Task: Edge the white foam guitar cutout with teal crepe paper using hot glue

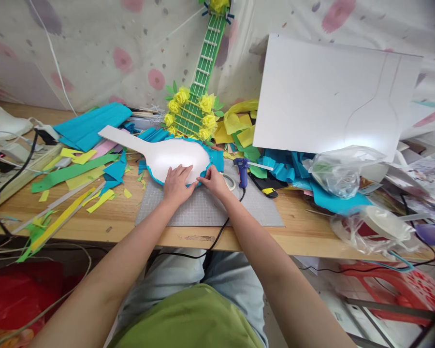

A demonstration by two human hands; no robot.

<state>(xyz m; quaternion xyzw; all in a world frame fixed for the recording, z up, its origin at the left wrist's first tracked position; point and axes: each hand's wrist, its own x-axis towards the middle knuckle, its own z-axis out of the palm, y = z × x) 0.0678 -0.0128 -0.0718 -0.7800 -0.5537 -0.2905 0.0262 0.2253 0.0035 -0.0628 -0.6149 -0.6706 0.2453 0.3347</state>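
Note:
A white lute-shaped board (174, 153) lies flat, its neck pointing to the upper left. Blue crepe paper (216, 158) edges its rounded body. My left hand (179, 184) rests on the lower part of the board with fingers spread. At the board's lower right rim, my right hand (214, 181) is closed in a pinch on the blue paper edge. Just right of that hand are a tape roll (232, 183) and a blue glue gun (242, 173) with a white glue stick in it. Under all this lies a grey cutting mat (257, 208).
A green paper instrument (205, 72) with yellow flowers leans at the back. To its right stands a white board (311, 96) with a pencilled outline. Paper scraps (76, 171) cover the left; plastic-wrapped tape (377, 227) sits right. The glue gun's cord (223, 227) crosses the table edge (188, 239).

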